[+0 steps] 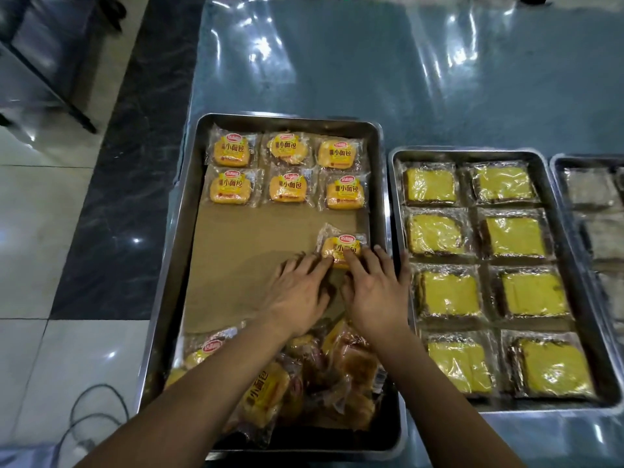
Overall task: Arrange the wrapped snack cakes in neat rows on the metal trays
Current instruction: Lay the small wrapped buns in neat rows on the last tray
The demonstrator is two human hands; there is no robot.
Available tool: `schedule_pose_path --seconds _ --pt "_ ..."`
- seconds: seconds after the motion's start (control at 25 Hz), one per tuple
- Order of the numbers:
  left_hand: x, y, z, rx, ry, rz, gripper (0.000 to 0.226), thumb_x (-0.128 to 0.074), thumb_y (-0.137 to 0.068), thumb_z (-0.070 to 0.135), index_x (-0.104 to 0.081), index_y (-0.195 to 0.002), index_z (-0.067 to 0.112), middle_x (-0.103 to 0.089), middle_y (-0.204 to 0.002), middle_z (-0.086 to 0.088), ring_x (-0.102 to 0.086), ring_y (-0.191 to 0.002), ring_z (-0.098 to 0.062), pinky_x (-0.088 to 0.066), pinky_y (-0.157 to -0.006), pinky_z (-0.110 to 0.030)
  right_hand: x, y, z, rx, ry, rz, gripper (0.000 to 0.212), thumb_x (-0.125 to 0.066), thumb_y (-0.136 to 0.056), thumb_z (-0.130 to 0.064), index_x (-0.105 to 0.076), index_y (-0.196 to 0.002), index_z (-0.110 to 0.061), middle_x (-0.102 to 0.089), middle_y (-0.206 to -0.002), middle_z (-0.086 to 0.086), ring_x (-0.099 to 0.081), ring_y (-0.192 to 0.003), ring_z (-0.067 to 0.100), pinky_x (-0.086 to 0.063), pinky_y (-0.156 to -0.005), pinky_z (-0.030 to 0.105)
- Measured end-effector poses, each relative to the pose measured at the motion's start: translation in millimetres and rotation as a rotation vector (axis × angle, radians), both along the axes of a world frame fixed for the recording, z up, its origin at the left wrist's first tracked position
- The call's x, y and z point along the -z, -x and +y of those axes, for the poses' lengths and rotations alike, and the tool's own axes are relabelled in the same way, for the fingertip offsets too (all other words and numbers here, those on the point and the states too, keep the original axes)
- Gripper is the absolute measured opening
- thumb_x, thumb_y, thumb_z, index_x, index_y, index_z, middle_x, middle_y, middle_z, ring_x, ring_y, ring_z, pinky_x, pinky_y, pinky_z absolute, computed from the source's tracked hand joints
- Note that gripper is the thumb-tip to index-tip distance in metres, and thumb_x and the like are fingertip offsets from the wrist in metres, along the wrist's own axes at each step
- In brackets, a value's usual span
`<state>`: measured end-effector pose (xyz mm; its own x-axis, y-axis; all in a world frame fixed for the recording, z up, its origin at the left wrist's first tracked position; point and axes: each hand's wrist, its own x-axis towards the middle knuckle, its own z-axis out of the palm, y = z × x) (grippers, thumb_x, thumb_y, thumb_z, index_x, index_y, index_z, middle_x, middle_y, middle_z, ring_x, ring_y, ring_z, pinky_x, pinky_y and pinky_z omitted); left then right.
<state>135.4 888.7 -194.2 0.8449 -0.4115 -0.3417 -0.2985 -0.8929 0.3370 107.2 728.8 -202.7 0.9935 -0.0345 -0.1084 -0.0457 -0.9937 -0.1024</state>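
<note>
Head view, looking down on the bench [337, 62]. My left hand [297, 292] and right hand [374, 295] lie side by side on the left tray [175, 231], fingers straight and spread. Their tips press on the near edge of one wrapped cake [341, 248]. Neither grip is closed round it; I judge this a flat-fingered nudge to square it up.

Status of the left tray: two rows of three cakes [287, 168] are laid at the far end, reasonably straight. The cake under my fingers sits at the right end of what would be the third row, just below the second row's right cake. The brown liner [243, 251] to its left is bare, so two places in this row are open. A loose pile of cakes [304, 376] lies at the near end, not yet sorted. I judge the tray under half done.

The middle tray [570, 282] holds eight yellow slabs [449, 293] in two columns of four and looks full.

Limits: the right tray [560, 160] is cut off by the frame edge; its pale packs [589, 187] are dim and I cannot identify them. My forearms cover part of the pile, so its count is unknown. Whether my thumbs touch the cake cannot be seen.
</note>
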Motion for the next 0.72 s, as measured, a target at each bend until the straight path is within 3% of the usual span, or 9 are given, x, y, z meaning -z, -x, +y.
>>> schedule_pose_path --seconds 0.2,0.36,0.56,0.72 --pt "8 -8 -13 -0.014 -0.025 0.015 0.068 -0.041 -0.099 0.045 -0.011 -0.159 0.03 -0.023 -0.161 -0.001 -0.018 -0.147 -0.028 -0.017 -0.119 -0.044 4 -15 -11 -0.061 0.112 0.045 0.061 -0.026 -0.098 -0.045 -0.031 -0.157 -0.027 -0.039 -0.158 0.012 -0.023 -0.152 0.026 0.004 -0.12 0.063" --pt "8 -19 -20 -0.036 -0.038 0.035 0.071 -0.043 -0.099 0.044 -0.009 -0.159 0.03 -0.019 -0.163 -0.001 -0.016 -0.149 -0.029 -0.015 -0.12 -0.045 7 -27 -15 -0.079 0.133 0.037 0.064 -0.022 -0.097 -0.044 -0.03 -0.157 -0.025 -0.039 -0.158 0.013 -0.023 -0.152 0.025 0.004 -0.12 0.062" --pt "2 -24 -22 -0.021 -0.052 0.052 0.072 -0.046 -0.098 0.042 -0.01 -0.159 0.029 -0.021 -0.161 -0.002 -0.019 -0.147 -0.03 -0.018 -0.119 -0.046 5 -31 -16 -0.076 0.092 0.051 0.064 -0.046 -0.096 -0.037 -0.031 -0.156 -0.024 -0.039 -0.158 0.012 -0.022 -0.152 0.026 0.001 -0.12 0.062" --pt "-5 -25 -11 -0.01 -0.018 0.068 0.067 -0.045 -0.099 0.035 -0.016 -0.158 0.029 -0.022 -0.163 0.003 -0.022 -0.145 -0.03 -0.021 -0.117 -0.045 -3 -30 -15 -0.044 -0.017 0.037 0.063 -0.051 -0.095 -0.03 -0.033 -0.155 -0.025 -0.039 -0.157 0.008 -0.025 -0.15 0.028 -0.001 -0.123 0.057"
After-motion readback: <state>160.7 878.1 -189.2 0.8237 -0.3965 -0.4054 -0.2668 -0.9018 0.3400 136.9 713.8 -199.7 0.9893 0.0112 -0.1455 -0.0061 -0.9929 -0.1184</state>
